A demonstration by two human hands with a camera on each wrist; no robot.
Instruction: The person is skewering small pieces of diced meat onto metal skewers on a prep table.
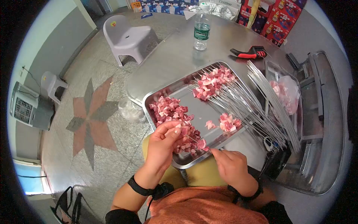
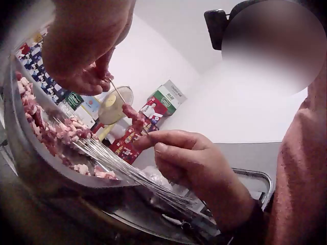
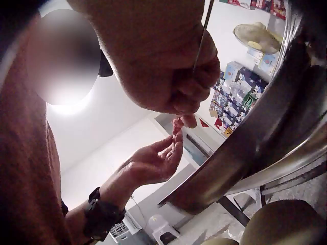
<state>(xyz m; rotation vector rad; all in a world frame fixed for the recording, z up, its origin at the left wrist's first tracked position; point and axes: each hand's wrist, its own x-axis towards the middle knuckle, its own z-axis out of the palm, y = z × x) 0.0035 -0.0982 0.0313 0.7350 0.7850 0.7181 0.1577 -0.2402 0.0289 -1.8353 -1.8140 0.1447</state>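
My left hand (image 1: 159, 146) pinches a small piece of raw meat (image 1: 184, 131) between thumb and fingers, right at the tip end of a thin metal skewer (image 2: 118, 92). Farther down that skewer sits threaded meat (image 1: 201, 145), close to my right hand (image 1: 233, 166), whose thumb and forefinger grip the shaft. Both hands are over the near edge of a steel tray (image 1: 182, 98). A heap of loose diced meat (image 1: 167, 108) fills its left side, partly hidden by my left hand. Filled skewers (image 1: 212, 83) lie at the far right, their bare ends over the rim.
More bare skewers (image 1: 274, 108) lie right of the tray, beside a plastic bag of meat (image 1: 287, 93). A water bottle (image 1: 201, 33) and a red-black tool (image 1: 250, 52) stand and lie behind on the metal table (image 1: 167, 56). A plastic chair (image 1: 126, 37) is at the far left.
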